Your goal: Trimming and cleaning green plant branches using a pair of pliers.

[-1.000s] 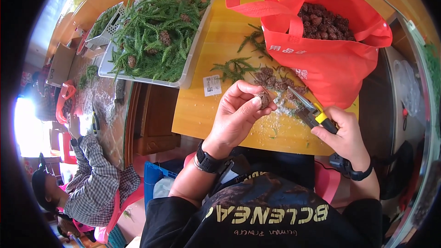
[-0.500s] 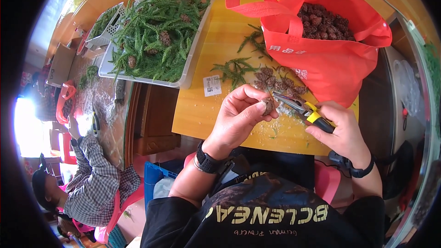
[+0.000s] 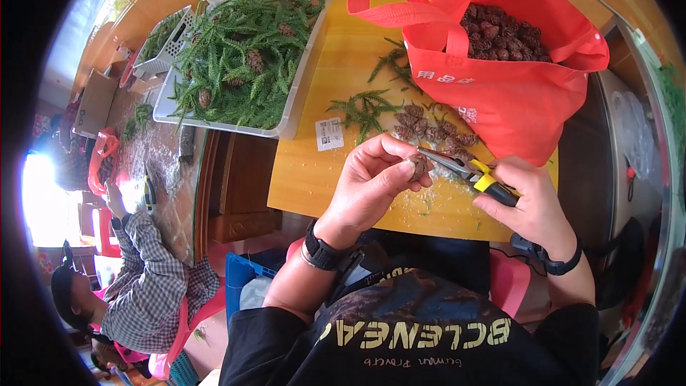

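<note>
Between the thumb and fingers of my left hand (image 3: 379, 175) is a small brown pine cone (image 3: 419, 166). My right hand (image 3: 525, 196) grips yellow-and-black pliers (image 3: 486, 180), whose jaws meet the upper part of that cone beside my left fingertips. Whether the jaws pinch anything there is too small to tell. Just beyond my hands, several loose pine cones (image 3: 429, 129) lie on the yellow table (image 3: 314, 186). Green artificial pine sprigs (image 3: 364, 111) rest to the left of those cones, and pale crumbs are scattered under the pliers.
A red fabric bag (image 3: 493, 100) full of dark pine cones stands at the back right. At the back left, a white plastic tray (image 3: 286, 118) is heaped with green sprigs and cones. Near it lies a white label (image 3: 329, 134). A person in a checked shirt (image 3: 153, 271) sits at another table, far left.
The pliers have moved slightly left and their jaws have come together at the top of the pine cone. My left hand keeps its hold in the same place.
</note>
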`<action>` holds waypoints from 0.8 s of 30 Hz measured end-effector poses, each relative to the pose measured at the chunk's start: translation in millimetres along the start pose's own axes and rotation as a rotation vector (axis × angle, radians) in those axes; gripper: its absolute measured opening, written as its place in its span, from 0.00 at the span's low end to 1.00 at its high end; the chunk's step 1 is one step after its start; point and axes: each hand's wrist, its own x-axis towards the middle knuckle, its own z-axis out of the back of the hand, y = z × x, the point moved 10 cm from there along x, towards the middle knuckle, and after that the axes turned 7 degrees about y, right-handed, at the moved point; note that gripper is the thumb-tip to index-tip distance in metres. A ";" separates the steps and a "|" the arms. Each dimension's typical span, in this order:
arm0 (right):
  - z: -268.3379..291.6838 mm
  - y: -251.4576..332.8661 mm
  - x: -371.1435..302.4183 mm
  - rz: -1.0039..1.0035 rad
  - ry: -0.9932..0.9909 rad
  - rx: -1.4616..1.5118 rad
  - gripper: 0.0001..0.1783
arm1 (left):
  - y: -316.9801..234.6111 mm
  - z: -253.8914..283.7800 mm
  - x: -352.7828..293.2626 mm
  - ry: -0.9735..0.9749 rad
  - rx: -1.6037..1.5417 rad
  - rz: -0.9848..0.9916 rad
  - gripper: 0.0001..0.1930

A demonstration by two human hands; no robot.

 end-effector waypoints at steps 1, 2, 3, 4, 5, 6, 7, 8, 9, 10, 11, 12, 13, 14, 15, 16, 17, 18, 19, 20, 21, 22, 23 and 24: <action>0.0 -0.4 0.0 -0.001 0.000 0.000 0.15 | 0.1 -0.5 0.2 0.000 0.000 0.001 0.05; 0.2 0.5 0.2 0.012 -0.004 -0.007 0.15 | -0.3 -0.6 0.1 -0.001 0.005 -0.001 0.05; 0.4 1.6 0.2 0.024 -0.008 -0.013 0.15 | -0.4 -0.7 0.1 -0.002 0.010 -0.003 0.05; 0.0 1.8 0.2 0.024 -0.008 -0.013 0.15 | 0.4 -0.3 0.0 -0.003 0.010 -0.002 0.05; 0.1 2.1 0.3 0.023 -0.016 -0.011 0.16 | 0.7 1.9 -0.4 -0.017 0.046 -0.005 0.06; 0.3 2.4 0.4 0.021 -0.024 -0.009 0.16 | 0.9 3.7 -0.5 -0.031 0.082 -0.008 0.08; -0.4 2.8 0.4 0.021 -0.024 -0.009 0.16 | 1.7 3.6 -0.1 -0.031 0.082 -0.007 0.08; 1.2 4.8 -0.2 0.030 -0.047 -0.026 0.17 | 0.0 3.3 0.0 -0.032 0.089 -0.030 0.08; 2.8 6.6 -0.6 0.039 -0.069 -0.042 0.18 | -1.7 2.9 0.2 -0.033 0.096 -0.052 0.08; 1.4 6.1 -0.3 0.039 -0.069 -0.042 0.18 | -0.9 3.0 0.4 -0.034 0.096 -0.052 0.08; 1.6 5.7 -0.7 0.047 -0.090 -0.040 0.18 | -4.4 4.7 0.0 -0.056 0.159 -0.087 0.08; 2.6 5.9 -1.3 0.055 -0.112 -0.037 0.19 | -8.1 5.6 -0.6 -0.079 0.222 -0.123 0.08; 2.6 6.3 -1.4 0.055 -0.112 -0.037 0.19 | -8.1 2.2 -0.1 -0.079 0.222 -0.122 0.08; 1.6 4.3 -0.9 0.030 -0.101 -0.057 0.18 | -26.7 -6.2 -3.1 -0.132 0.596 -0.251 0.08; 0.6 2.3 -0.5 0.005 -0.090 -0.077 0.18 | -42.1 -18.7 -8.2 -0.184 0.971 -0.379 0.08; 0.3 2.5 -0.3 0.004 -0.091 -0.077 0.18 | -40.8 -21.0 -10.1 -0.137 1.019 -0.436 0.11; 0.3 2.2 -0.6 0.005 -0.096 -0.079 0.18 | -41.2 -22.3 -10.1 -0.136 1.020 -0.434 0.11; 0.4 1.8 -0.9 0.006 -0.102 -0.081 0.18 | -34.7 -14.1 -6.5 -0.150 0.832 -0.330 0.11; 0.3 0.8 -1.3 0.006 -0.103 -0.080 0.18 | -26.2 -7.2 -3.5 -0.163 0.644 -0.226 0.11; 1.4 0.5 -1.8 0.014 -0.115 -0.074 0.18 | -19.4 -2.7 -0.6 -0.158 0.438 -0.151 0.10; 2.6 0.4 -2.4 0.022 -0.127 -0.069 0.18 | -12.5 1.5 2.4 -0.152 0.232 -0.077 0.11; 3.1 0.1 -2.6 0.023 -0.128 -0.068 0.18 | -6.0 1.9 5.0 -0.118 0.171 0.011 0.11; 2.4 1.0 -2.5 0.030 -0.119 -0.072 0.18 | -6.2 4.8 4.5 -0.119 0.172 0.011 0.11; 1.6 1.8 -2.4 0.037 -0.111 -0.077 0.18 | -0.4 6.5 4.4 -0.089 0.149 0.048 0.10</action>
